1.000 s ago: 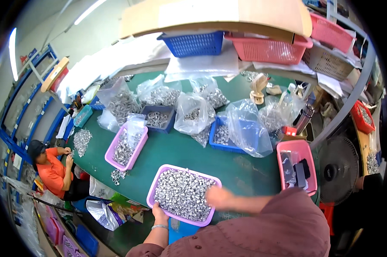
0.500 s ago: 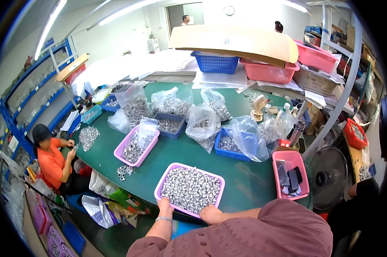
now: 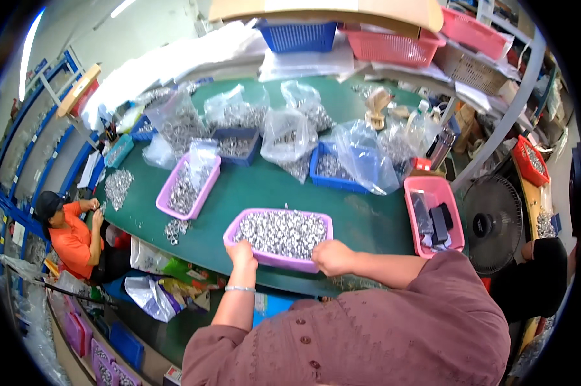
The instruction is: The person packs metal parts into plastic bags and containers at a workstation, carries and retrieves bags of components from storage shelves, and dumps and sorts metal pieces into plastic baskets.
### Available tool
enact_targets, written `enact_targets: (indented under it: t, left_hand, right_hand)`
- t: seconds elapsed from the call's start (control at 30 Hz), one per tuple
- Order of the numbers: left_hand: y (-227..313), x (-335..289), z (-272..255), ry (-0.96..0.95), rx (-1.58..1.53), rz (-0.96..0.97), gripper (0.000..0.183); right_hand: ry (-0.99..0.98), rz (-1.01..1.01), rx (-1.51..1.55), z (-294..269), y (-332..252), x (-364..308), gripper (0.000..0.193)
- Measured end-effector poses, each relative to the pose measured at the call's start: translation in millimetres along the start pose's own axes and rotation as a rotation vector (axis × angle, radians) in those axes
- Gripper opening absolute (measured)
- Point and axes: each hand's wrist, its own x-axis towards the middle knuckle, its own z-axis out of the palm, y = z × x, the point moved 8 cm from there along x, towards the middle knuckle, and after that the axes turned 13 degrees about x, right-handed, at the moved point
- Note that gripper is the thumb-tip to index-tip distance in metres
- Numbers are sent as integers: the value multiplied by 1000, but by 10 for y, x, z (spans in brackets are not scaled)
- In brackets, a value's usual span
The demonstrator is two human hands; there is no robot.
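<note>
A light purple plastic tray (image 3: 283, 260) heaped with small shiny metal parts (image 3: 281, 233) is at the near edge of the green table. My left hand (image 3: 242, 256) is closed on its near left corner, thumb side up. At the near right corner, my right hand (image 3: 334, 257) grips the rim with curled fingers. The tray's long near wall faces me; whether its base touches the table is hidden. One loose part (image 3: 286, 206) lies just beyond its far rim.
Left of the tray are another purple tray (image 3: 164, 201) and loose rings (image 3: 175, 230). Blue trays (image 3: 339, 185) and clear bags of metal parts (image 3: 284, 135) stand beyond. A pink basket (image 3: 454, 241) and black fan (image 3: 493, 222) are at right. A person in orange (image 3: 72, 241) works at left.
My view has tilted downward, so the table sits higher in the picture. The tray's near wall has come into sight, and my hands remain on its near corners.
</note>
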Motion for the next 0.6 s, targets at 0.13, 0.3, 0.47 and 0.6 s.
enact_targets:
  t: [0.13, 0.3, 0.47, 0.6]
  left_hand:
    - [267, 81, 193, 7, 57, 46, 50]
    - [355, 172, 339, -16, 117, 93, 47]
    - [356, 400, 503, 33, 264, 113, 36]
    - [186, 647, 338, 120, 476, 56, 37]
  right_hand:
    - [18, -19, 44, -150, 60, 112, 6]
    - [-5, 32, 128, -262, 138, 142, 9]
    - [16, 98, 226, -493, 344, 172, 11]
    - [91, 69, 309, -556, 370, 192, 13]
